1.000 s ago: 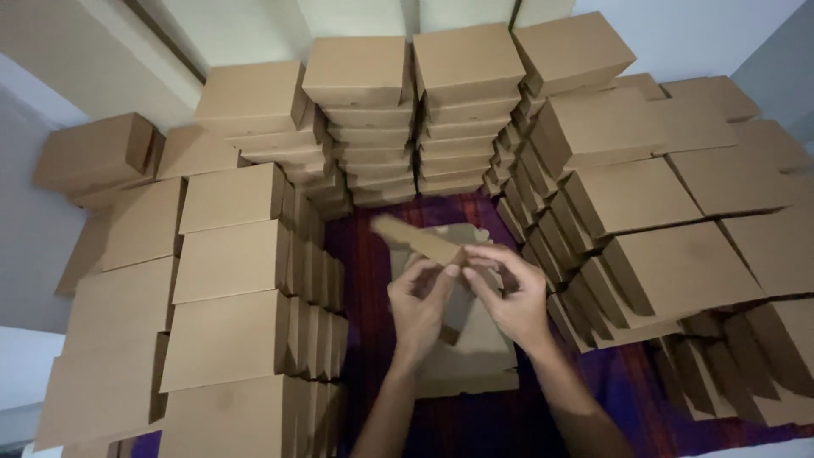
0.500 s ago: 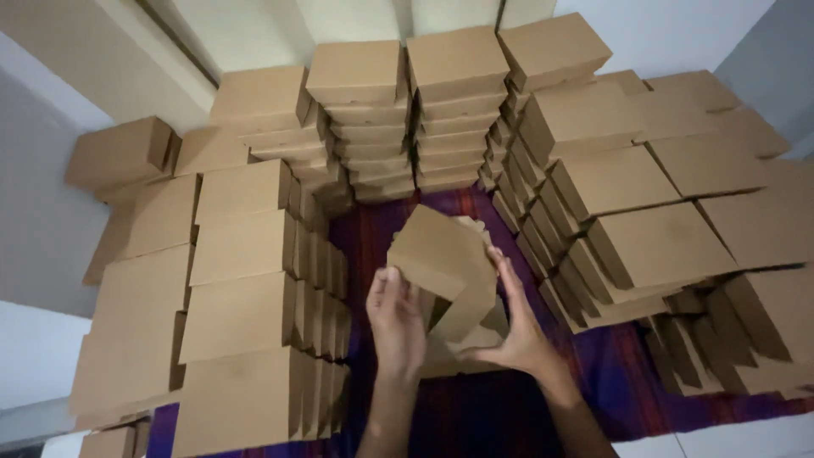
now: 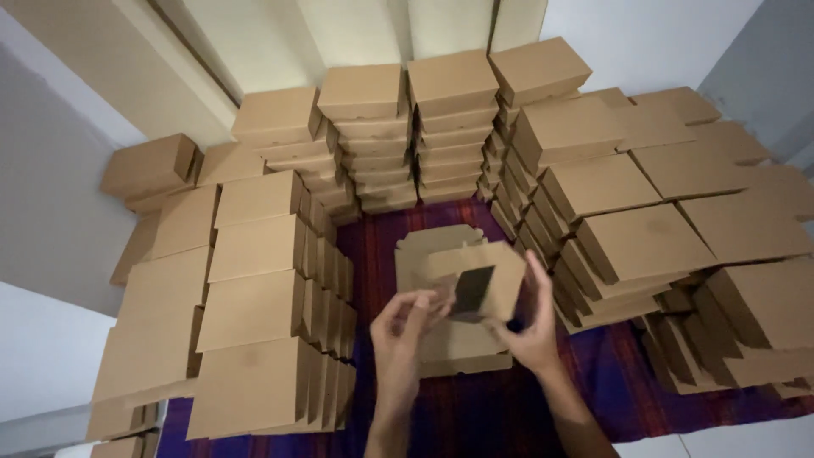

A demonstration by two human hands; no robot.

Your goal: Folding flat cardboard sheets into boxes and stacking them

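- My left hand (image 3: 405, 326) and my right hand (image 3: 532, 326) hold a half-folded brown cardboard box (image 3: 475, 280) between them, fingers curled onto its edges, its dark opening facing me.
- The box is raised over a pile of flat brown cardboard blanks (image 3: 458, 352) lying on a purple-and-red striped cloth (image 3: 509, 416).
- Stacks of finished brown cardboard boxes (image 3: 254, 297) surround me from 9 o'clock through 12 to 3 o'clock.

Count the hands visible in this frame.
2. The left hand is at the near side of the half-folded cardboard box; the right hand grips its right side. No other person's hands show.
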